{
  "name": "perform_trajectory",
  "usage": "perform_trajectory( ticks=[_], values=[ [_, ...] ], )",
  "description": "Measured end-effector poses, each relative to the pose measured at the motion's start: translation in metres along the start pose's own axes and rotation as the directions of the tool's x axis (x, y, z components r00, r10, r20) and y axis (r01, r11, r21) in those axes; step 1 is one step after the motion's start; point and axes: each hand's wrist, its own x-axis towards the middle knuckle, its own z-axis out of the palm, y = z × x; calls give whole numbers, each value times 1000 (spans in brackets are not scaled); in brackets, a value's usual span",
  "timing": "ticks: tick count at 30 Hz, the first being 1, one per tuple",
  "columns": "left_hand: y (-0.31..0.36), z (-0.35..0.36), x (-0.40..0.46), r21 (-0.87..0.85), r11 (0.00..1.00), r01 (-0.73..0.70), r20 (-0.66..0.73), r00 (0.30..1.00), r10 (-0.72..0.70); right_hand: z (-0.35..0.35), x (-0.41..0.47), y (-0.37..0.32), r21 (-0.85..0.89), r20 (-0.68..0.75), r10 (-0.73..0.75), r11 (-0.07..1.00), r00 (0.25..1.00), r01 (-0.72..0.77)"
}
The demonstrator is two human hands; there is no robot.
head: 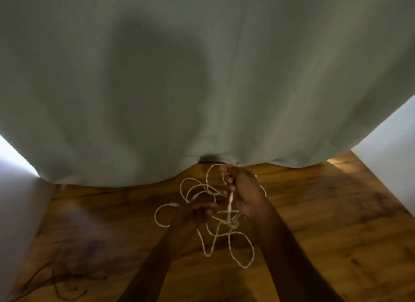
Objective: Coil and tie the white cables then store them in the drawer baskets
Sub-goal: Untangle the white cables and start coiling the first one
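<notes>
— Broadly, what is seen, from the biggest thing down?

— One pale green curtain (202,77) is hung across most of the view, its hem met by one wooden floor (314,211). Two white wall surfaces are seen, one at the left edge (20,211) and one at the right (386,149). A thin dark cord (67,286) is laid on the floor at the lower left; its count cannot be told through the blur.

— And the cables?

— A tangle of white cable (224,234) is held above the floor between two hands. How many separate cables are in it cannot be told; several loose loops are hung below and to the left.

— How are the hands set?

— The right hand (244,193) is curled round a strand, which is passed down through its fingers. The left hand (195,214) is closed narrowly, a strand pinched at its fingertips.

— Any writing or containers?

— None can be read or made out.
</notes>
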Motion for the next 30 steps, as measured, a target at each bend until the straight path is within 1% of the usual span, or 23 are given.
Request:
perform_trajectory(
  ticks=[2,4,5,6,8,11,12,13,15,17,19,21,22,25,26,28,30],
  values=[
    [0,-5,3,-2,998,61,-60,996,-61,-10,-7,-14,-84,42,-116,989,992,120],
    [-4,-11,9,-29,990,136,-150,979,-139,-22,-11,-26,-293,26,-199,935,980,198],
    [-7,-12,13,-41,985,168,-179,969,-172,-27,-14,-31,-378,7,-226,901,974,211],
    [-8,-13,17,-13,982,186,-193,964,-185,-33,-16,-34,-416,11,-253,879,967,235],
    [-13,-15,29,95,978,186,-178,970,-167,-43,-18,-41,-422,59,-303,856,951,299],
    [-11,-7,44,266,958,111,-102,991,-86,-49,-25,-52,-523,128,-327,780,936,343],
    [-7,0,48,294,953,75,-73,996,-56,-50,-26,-53,-535,161,-330,763,930,363],
    [-1,7,53,283,958,38,-50,998,-25,-51,-28,-56,-524,204,-330,759,922,387],
    [11,21,67,321,945,-57,7,998,58,-52,-34,-62,-480,281,-333,763,900,433],
    [21,31,81,427,890,-160,101,986,129,-51,-40,-72,-457,314,-352,758,882,465],
    [27,36,94,524,815,-248,195,966,168,-49,-44,-84,-456,312,-382,743,870,490],
    [30,40,107,579,745,-330,258,941,217,-48,-46,-96,-462,328,-408,717,852,522],
    [36,44,110,600,730,-326,278,941,192,-48,-46,-102,-469,344,-415,701,842,537],
    [48,52,118,598,764,-244,345,938,29,-45,-45,-116,-493,362,-418,673,833,551],
    [49,52,119,634,739,-229,362,932,-21,-44,-43,-120,-487,352,-425,677,834,551],
    [42,52,122,685,699,-203,373,923,-98,-39,-39,-130,-463,325,-462,683,825,565],
    [34,55,123,676,718,-166,368,920,-134,-31,-35,-140,-477,327,-506,640,798,602]
  ],
)
